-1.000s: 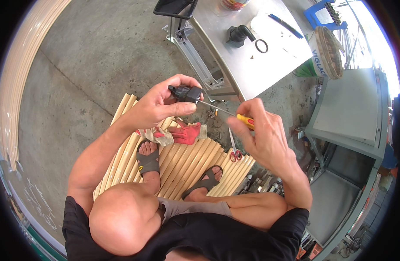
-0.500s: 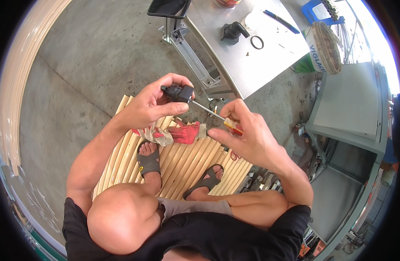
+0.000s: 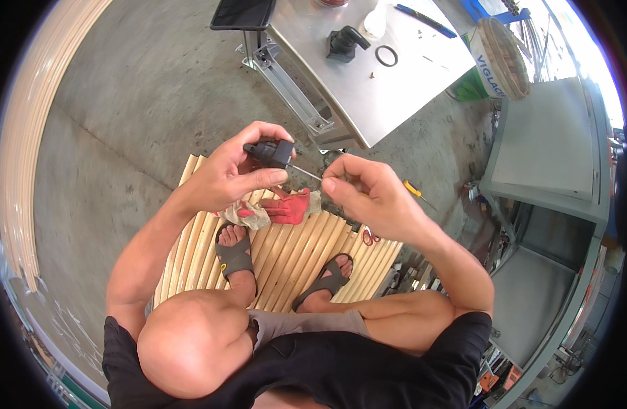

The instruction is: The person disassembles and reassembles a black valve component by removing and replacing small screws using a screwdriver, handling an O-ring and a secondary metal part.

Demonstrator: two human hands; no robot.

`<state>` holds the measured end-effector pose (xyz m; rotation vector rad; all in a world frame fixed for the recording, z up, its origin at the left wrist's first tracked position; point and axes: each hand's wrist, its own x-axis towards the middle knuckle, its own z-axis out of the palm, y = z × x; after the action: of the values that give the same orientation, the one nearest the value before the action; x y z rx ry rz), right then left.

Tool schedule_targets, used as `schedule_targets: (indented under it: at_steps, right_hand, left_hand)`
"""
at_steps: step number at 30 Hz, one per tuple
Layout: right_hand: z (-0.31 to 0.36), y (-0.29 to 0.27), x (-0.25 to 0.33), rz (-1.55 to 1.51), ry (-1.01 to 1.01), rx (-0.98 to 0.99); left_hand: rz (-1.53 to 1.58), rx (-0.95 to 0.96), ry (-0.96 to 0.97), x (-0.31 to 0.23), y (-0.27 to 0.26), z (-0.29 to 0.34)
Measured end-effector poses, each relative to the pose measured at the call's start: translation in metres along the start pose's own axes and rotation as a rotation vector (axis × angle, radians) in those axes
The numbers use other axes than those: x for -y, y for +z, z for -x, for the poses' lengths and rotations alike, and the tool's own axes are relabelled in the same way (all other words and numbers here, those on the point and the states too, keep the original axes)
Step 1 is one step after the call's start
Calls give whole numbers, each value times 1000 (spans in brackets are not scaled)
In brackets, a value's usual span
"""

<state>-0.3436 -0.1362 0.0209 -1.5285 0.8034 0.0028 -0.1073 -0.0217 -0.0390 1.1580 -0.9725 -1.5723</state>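
Observation:
My left hand (image 3: 235, 167) is closed around a small black plastic fitting (image 3: 271, 154), thumb below it and fingers above. A thin metal screwdriver shaft (image 3: 305, 173) runs from the fitting's right end to my right hand (image 3: 371, 194). The right thumb and fingers pinch around that screwdriver, and its handle is hidden in the hand. Whether the tip is inside the fitting or only against it, I cannot tell. Below the fitting lie red-and-grey work gloves (image 3: 286, 206) on wooden slats (image 3: 272, 252).
A metal table (image 3: 388, 102) ahead carries a black elbow-shaped part (image 3: 345, 44), a black ring (image 3: 386, 56) and a blue pen (image 3: 426, 21). A yellow-handled screwdriver (image 3: 414, 189) and red-handled scissors (image 3: 369, 236) lie below, right. A bucket (image 3: 487, 68) and grey cabinet (image 3: 548, 143) stand right.
My right hand has moved left, closer to the fitting, and its fingers now cover the screwdriver handle. Less of the shaft shows. The yellow-handled screwdriver below has come into view.

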Motion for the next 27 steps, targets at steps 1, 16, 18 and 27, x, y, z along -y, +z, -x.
schedule_targets:
  at_steps: [1, 16, 18, 27]
  right_hand:
    - [-2, 3, -11, 212, -212, -86]
    - [-2, -2, -2, -189, 38, 153]
    - [1, -2, 13, 157, -77, 66]
    - [16, 2, -7, 1221, -703, -230]
  left_hand:
    - [-3, 2, -4, 1, 0, 1]
    - [-132, 49, 54, -3, 4, 4]
    - [-48, 26, 53, 1, 3, 5]
    - [-31, 15, 99, -7, 11, 1]
